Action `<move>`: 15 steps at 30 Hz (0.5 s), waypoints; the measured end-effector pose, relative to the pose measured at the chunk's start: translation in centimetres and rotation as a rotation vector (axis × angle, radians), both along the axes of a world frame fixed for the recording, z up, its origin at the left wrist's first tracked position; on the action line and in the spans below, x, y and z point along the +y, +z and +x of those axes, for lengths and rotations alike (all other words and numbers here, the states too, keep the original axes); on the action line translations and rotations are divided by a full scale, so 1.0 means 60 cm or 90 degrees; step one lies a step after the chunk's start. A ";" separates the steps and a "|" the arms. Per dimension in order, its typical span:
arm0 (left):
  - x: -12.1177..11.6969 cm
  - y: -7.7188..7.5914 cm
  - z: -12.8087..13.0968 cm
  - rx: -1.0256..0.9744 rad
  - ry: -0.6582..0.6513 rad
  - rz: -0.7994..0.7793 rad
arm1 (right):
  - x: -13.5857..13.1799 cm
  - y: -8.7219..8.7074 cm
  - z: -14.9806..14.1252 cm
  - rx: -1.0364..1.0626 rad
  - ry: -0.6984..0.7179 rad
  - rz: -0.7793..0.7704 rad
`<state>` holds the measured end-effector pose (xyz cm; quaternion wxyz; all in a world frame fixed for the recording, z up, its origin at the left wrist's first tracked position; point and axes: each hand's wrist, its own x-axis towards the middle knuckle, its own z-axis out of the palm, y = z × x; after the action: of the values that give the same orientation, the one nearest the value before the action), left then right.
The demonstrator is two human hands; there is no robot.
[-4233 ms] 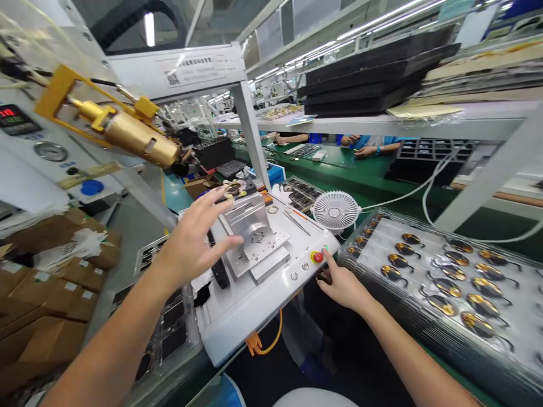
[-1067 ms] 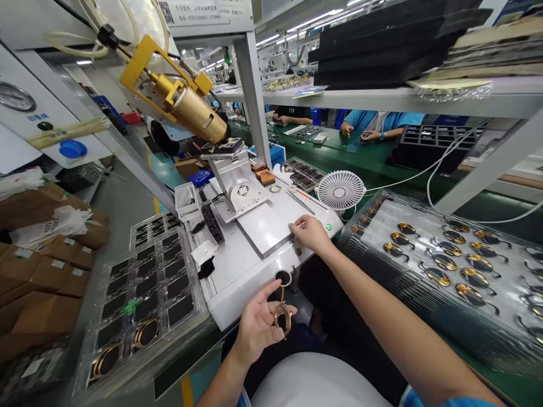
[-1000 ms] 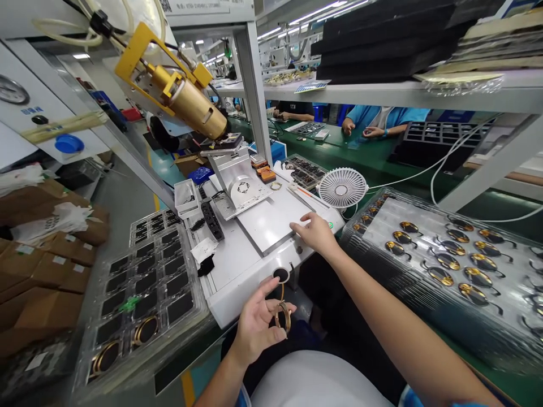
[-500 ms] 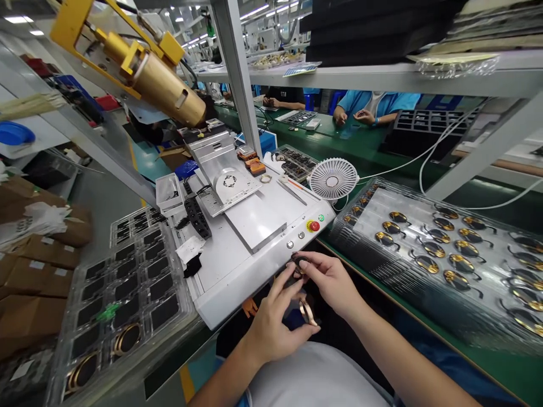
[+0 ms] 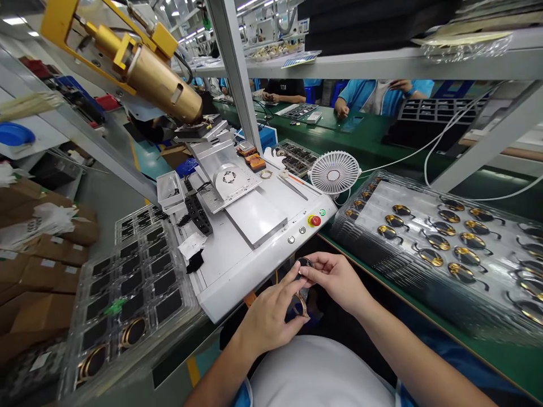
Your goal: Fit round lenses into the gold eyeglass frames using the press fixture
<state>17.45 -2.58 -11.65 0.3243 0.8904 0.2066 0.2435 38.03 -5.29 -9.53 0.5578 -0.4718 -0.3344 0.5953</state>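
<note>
Both my hands are together just below the front edge of a white bench machine. My left hand grips a thin gold coil ring, which hangs low between my hands. My right hand pinches a small dark round piece at the upper end of that strip. The fingers partly hide both pieces, so I cannot tell exactly how they join. A red emergency stop button sits on the machine's front panel, up and to the left of my right hand.
A ribbed aluminium fixture plate lies on the machine under a gold cylinder. A small white fan stands behind it. Stacked clear trays of gold parts lie right; black-padded trays lie left. Co-workers sit across the green bench.
My right hand has left the machine's plate and come down to the dark piece. Both hands now hold the part together below the front edge, and the view has tilted slightly.
</note>
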 end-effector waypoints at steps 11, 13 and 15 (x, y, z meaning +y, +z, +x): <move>0.020 -0.024 0.008 -0.490 0.048 -0.516 | -0.013 0.012 0.000 0.110 0.021 -0.080; 0.020 -0.030 0.013 -0.514 0.045 -0.540 | -0.016 0.019 -0.011 0.148 0.053 -0.126; 0.018 -0.035 0.016 -0.518 0.040 -0.553 | -0.019 0.024 -0.025 0.174 0.064 -0.161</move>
<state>18.42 -1.52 -13.73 0.7044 0.5051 0.1725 0.4678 36.55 -6.41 -8.07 0.5039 -0.4352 -0.2012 0.7185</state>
